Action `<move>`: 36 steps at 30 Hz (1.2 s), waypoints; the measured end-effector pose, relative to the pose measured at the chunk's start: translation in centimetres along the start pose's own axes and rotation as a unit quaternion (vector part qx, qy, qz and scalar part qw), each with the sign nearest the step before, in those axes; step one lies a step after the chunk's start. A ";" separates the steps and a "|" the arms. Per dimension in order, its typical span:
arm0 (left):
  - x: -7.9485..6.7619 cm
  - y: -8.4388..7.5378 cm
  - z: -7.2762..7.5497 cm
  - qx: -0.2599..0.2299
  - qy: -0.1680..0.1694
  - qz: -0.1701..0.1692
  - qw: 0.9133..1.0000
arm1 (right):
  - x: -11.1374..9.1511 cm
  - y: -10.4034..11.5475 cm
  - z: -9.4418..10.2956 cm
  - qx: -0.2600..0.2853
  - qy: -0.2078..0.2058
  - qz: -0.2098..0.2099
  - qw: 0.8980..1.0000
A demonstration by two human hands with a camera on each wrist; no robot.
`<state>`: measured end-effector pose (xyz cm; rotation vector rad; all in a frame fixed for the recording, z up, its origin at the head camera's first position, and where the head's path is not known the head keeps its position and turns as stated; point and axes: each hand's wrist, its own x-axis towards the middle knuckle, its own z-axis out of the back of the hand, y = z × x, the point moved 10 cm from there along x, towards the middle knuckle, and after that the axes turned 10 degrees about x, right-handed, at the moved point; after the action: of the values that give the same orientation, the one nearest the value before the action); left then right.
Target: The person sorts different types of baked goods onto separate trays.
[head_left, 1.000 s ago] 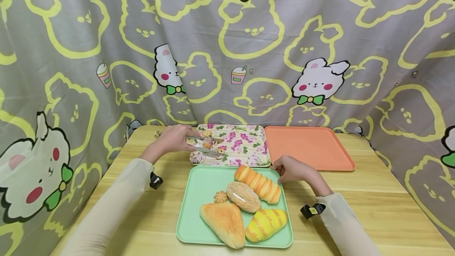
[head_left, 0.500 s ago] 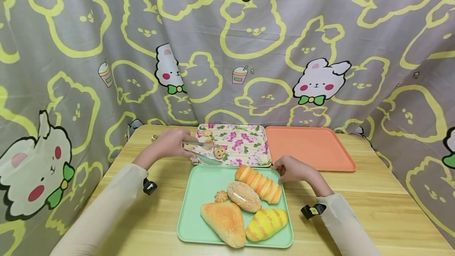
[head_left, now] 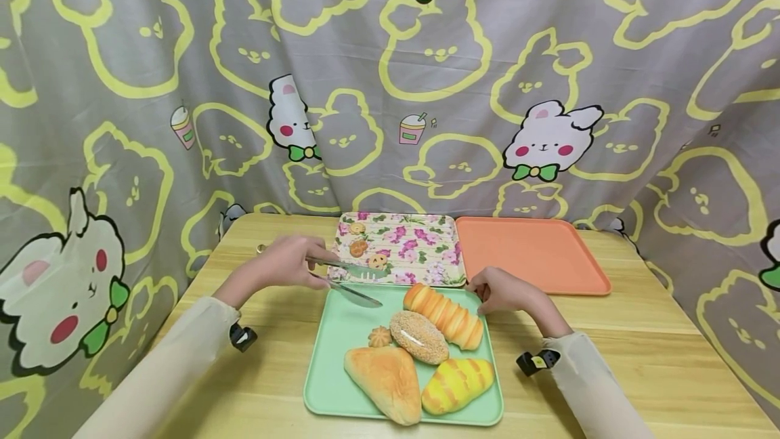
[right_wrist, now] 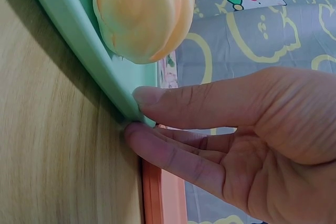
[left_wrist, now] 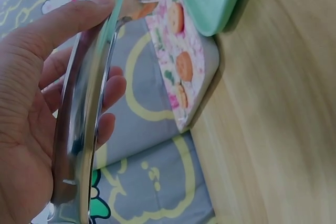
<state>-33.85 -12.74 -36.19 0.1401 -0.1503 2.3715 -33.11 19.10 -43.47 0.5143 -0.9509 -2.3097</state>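
One left hand [head_left: 282, 264] has metal tongs [head_left: 358, 297] clasped in its grip, near three cookies [head_left: 358, 248] toward nine o'clock on the floral tray [head_left: 434, 269]. Four breads [head_left: 418, 337] lie on the green tray [head_left: 329, 364], its two o'clock corner pinched in the right hand's [head_left: 504, 290] grip.

Grey curtain [head_left: 359, 39], wooden table [head_left: 262, 378], orange tray [head_left: 530, 253]
Yellow animal outlines and white rabbits with green bows mark the curtain (pink drink cups too); the orange tray lies flat on the pale table, near the curtain.
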 end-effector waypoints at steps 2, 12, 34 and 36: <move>-0.3 -0.3 -0.3 -0.007 0.009 -0.003 1.000 | 0.0 0.0 0.0 0.002 0.000 -0.001 1.000; -1.0 -1.5 -1.6 -0.038 0.048 -0.014 0.998 | -0.1 0.0 0.0 0.002 0.002 0.005 1.000; -0.8 -3.4 -2.0 -0.070 0.085 -0.029 0.994 | 0.0 -0.1 0.0 -0.005 0.003 0.006 1.000; -0.8 -3.4 -2.0 -0.068 0.086 -0.031 0.993 | 0.1 -0.1 0.0 -0.003 0.004 0.006 1.000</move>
<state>-31.03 -10.51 -38.01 -0.1236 -0.2217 2.2909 -33.21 19.15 -43.54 0.5128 -0.9395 -2.2972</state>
